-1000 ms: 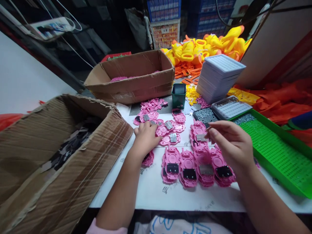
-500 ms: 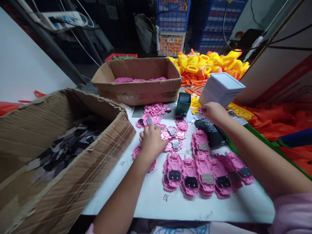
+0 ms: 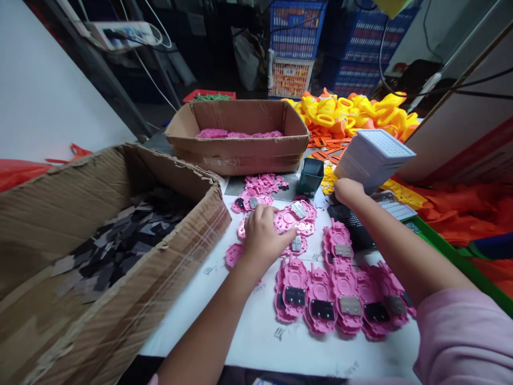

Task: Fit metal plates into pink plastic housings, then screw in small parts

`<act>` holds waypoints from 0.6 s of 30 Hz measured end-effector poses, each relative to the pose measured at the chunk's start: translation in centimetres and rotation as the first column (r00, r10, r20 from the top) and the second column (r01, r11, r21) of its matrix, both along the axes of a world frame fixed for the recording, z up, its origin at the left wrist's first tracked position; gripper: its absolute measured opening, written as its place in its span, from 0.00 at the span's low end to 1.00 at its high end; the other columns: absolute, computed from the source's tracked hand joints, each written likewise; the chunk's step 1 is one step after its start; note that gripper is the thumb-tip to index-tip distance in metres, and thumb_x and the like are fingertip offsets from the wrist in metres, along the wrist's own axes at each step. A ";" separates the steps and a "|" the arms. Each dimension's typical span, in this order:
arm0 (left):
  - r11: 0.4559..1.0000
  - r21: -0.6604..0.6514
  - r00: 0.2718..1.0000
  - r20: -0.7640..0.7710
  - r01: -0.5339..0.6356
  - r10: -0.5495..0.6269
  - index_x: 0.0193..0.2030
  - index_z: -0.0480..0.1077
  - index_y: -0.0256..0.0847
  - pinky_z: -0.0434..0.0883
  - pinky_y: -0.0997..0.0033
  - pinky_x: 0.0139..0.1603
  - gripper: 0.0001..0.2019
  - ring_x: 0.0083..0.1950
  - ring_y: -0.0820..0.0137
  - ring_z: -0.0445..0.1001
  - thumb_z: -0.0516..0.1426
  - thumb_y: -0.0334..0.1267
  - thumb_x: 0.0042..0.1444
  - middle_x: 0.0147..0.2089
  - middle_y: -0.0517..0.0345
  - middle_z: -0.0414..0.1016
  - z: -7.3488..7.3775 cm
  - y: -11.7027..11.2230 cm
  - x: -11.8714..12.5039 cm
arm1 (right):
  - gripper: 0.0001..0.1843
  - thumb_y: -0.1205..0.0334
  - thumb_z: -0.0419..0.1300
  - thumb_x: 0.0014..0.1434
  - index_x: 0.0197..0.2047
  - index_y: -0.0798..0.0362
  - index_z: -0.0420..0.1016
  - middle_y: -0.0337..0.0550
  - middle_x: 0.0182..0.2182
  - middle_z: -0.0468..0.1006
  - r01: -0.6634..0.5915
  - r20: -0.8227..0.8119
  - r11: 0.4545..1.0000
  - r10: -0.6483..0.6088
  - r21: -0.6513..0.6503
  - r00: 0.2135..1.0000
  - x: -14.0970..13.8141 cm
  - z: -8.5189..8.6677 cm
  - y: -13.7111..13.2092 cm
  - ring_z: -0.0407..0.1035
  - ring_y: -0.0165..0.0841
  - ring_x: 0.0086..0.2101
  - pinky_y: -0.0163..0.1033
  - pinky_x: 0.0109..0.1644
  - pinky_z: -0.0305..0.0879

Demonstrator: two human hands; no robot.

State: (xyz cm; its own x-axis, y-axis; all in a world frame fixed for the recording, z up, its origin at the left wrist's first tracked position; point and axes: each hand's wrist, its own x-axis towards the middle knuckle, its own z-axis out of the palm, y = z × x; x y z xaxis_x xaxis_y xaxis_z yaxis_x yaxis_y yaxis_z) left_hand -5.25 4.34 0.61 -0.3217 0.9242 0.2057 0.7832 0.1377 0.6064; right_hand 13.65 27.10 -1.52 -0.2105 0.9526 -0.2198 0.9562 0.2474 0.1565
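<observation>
My left hand [image 3: 265, 236] lies on a cluster of round pink plastic parts [image 3: 297, 218] in the middle of the white table, its fingers curled over one of them. Below it a row of several pink toy shells [image 3: 340, 300] with dark or metal plates lies side by side. My right hand [image 3: 348, 191] reaches far across to the small parts by the dark screw tray [image 3: 352, 223], fingers bent downward; what they pinch is hidden. A dark green cup [image 3: 310, 177] stands just left of that hand.
A big torn cardboard box [image 3: 120, 278] of black and grey pieces fills the left. Another box [image 3: 240, 144] with pink parts sits behind. A stack of white trays [image 3: 374, 158], yellow and orange toy parts [image 3: 348, 112] and a green tray [image 3: 460, 256] lie to the right.
My right hand left the pink shells and reached forward to the parts near the white tray stack. My left hand slid right over the round pink parts. The view tilted up.
</observation>
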 end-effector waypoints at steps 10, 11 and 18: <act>0.988 0.145 0.997 0.053 0.051 -0.059 0.43 0.63 0.40 0.64 0.56 0.54 0.21 0.51 0.59 0.66 0.63 0.44 0.45 0.47 0.50 0.65 -0.2 -0.3 0.4 | 0.17 0.56 0.58 0.60 0.47 0.60 0.71 0.51 0.46 0.73 -0.040 -0.313 0.999 0.050 0.037 0.949 -0.1 2.0 -2.4 0.69 0.37 0.47 0.48 0.52 0.66; 0.983 0.172 0.995 0.058 0.070 -0.081 0.43 0.63 0.40 0.64 0.57 0.54 0.21 0.51 0.59 0.66 0.63 0.43 0.45 0.47 0.50 0.65 -0.1 -0.4 0.5 | 0.16 0.57 0.58 0.59 0.46 0.60 0.72 0.51 0.45 0.74 -0.039 -0.377 0.998 0.058 0.059 0.924 0.0 2.6 -3.2 0.69 0.37 0.46 0.47 0.52 0.65; 0.916 0.264 0.852 0.357 0.302 -0.383 0.46 0.64 0.41 0.66 0.62 0.53 0.23 0.51 0.63 0.68 0.65 0.42 0.44 0.47 0.52 0.68 0.8 -1.8 1.9 | 0.20 0.49 0.45 0.64 0.43 0.55 0.70 0.42 0.31 0.75 -0.046 -0.792 0.988 0.147 0.149 0.592 2.4 5.5 -14.2 0.68 0.27 0.30 0.33 0.34 0.66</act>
